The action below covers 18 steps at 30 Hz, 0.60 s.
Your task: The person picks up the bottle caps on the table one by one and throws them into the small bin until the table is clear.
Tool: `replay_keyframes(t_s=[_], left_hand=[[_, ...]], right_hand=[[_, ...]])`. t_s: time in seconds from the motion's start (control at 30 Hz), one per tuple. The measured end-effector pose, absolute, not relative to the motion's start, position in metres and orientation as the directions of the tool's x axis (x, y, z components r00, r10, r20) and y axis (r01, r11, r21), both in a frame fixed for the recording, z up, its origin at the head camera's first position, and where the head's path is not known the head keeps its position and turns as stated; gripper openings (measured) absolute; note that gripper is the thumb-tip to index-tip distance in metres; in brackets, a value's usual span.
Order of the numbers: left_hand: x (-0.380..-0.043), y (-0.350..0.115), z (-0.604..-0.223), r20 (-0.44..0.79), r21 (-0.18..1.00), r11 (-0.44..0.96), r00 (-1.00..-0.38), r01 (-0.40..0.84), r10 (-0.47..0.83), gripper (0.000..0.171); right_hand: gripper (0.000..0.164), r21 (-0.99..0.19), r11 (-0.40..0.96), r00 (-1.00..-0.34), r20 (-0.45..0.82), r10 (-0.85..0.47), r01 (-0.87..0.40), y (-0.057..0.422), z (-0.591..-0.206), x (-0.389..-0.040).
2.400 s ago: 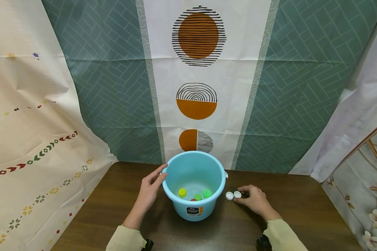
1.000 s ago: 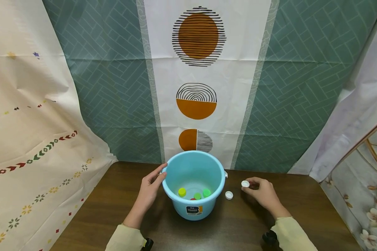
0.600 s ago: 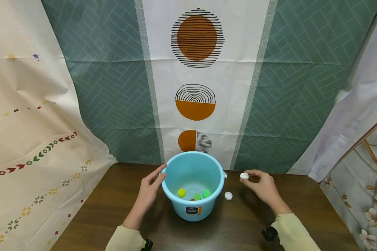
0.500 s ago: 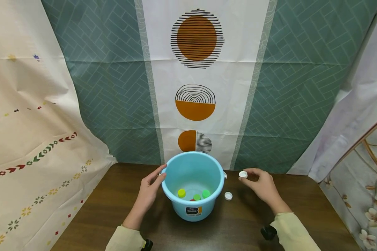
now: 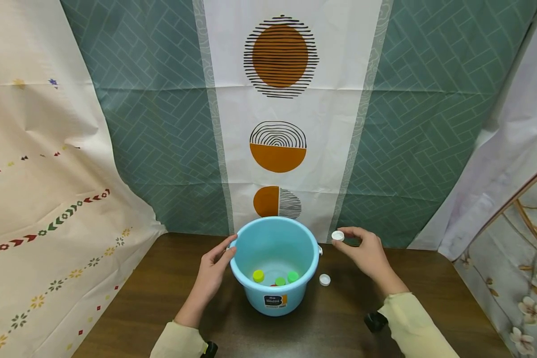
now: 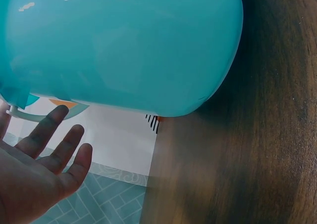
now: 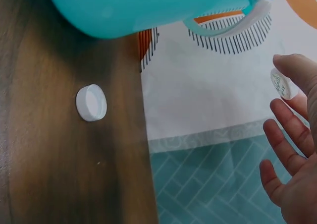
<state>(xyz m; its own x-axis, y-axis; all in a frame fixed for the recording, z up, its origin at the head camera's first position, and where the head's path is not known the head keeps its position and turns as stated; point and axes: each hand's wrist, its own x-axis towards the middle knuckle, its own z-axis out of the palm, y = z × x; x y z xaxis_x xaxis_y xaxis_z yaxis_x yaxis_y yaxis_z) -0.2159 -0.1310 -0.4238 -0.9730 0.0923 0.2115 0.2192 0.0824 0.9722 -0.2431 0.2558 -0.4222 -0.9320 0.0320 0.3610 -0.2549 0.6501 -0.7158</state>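
Note:
A light-blue bucket (image 5: 275, 301) stands on the table, holding a yellow cap (image 5: 258, 276), two green caps (image 5: 293, 276) and something red, mostly hidden by the front wall. My left hand (image 5: 212, 271) grips the bucket's left rim with thumb and index finger; its other fingers stick out beside the wall in the left wrist view. Right of the bucket, my right hand (image 5: 362, 251) pinches a white bottle cap (image 5: 337, 235) between thumb and fingers, raised above the table with its hollow side up. Another white bottle cap (image 7: 91, 103) lies on the table, hollow side up.
The brown wooden table (image 5: 161, 298) ends at a patterned cloth backdrop (image 5: 295, 109). A cream cloth (image 5: 71, 223) hangs along the left side, a floral cloth (image 5: 510, 288) along the right. The bucket's white handle (image 7: 247, 18) hangs on its far side.
My right hand has picked up one of the two white caps, drawn it rightward, then raised it and moved back left towards the bucket. The left hand and bucket have stayed put.

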Motion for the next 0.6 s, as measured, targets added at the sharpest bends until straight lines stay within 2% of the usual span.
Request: replay_keyframes(t_s=[0.37, 0.6], left_hand=[[-0.231, -0.135, -0.448, 0.246, 0.964, 0.091, -0.968, 0.25, 0.059, 0.038], [-0.232, -0.135, -0.45, 0.251, 0.962, 0.091, -0.966, 0.256, 0.056, 0.039]], right_hand=[[0.048, -0.728, 0.625, -0.924, 0.381, 0.028, -0.281, 0.244, -0.41, -0.247], [0.048, -0.741, 0.593, -0.917, 0.399, 0.012, -0.315, 0.231, -0.401, -0.247]])
